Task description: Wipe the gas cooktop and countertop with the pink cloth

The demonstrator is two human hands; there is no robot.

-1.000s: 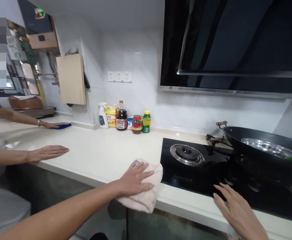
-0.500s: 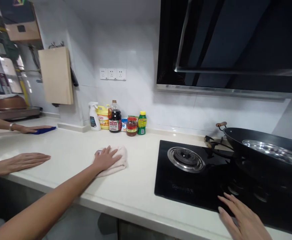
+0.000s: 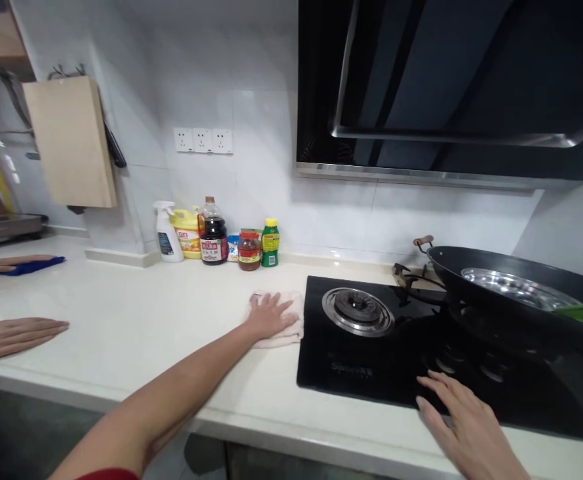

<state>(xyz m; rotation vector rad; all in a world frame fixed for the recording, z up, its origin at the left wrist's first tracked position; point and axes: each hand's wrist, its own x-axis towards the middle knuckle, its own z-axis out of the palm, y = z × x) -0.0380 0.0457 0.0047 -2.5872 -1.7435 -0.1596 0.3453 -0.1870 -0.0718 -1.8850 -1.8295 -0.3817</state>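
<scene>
My left hand [image 3: 270,317] lies flat with spread fingers on a pale pink cloth [image 3: 291,337], pressing it against the white countertop [image 3: 171,313]. The cloth's right edge meets the left edge of the black gas stove [image 3: 341,380]. My right hand [image 3: 464,417] rests at the stove's front edge, fingers apart, with nothing in it. Near its fingertips are the stove's knobs [image 3: 448,363], dark and partly lost in the black glass.
At left, another person's hand lies on a blue cloth [image 3: 34,267]; their other hand [image 3: 18,339] rests flat nearer the edge. A spray bottle [image 3: 168,233], soy sauce bottle [image 3: 213,240] and jar [image 3: 249,252] line the wall. A wok [image 3: 511,267] sits at right below the range hood [image 3: 421,87].
My left hand has slid right along the counter with the pink cloth, up to the stove's edge. The view has turned a little to the right. My right hand stays by the stove front.
</scene>
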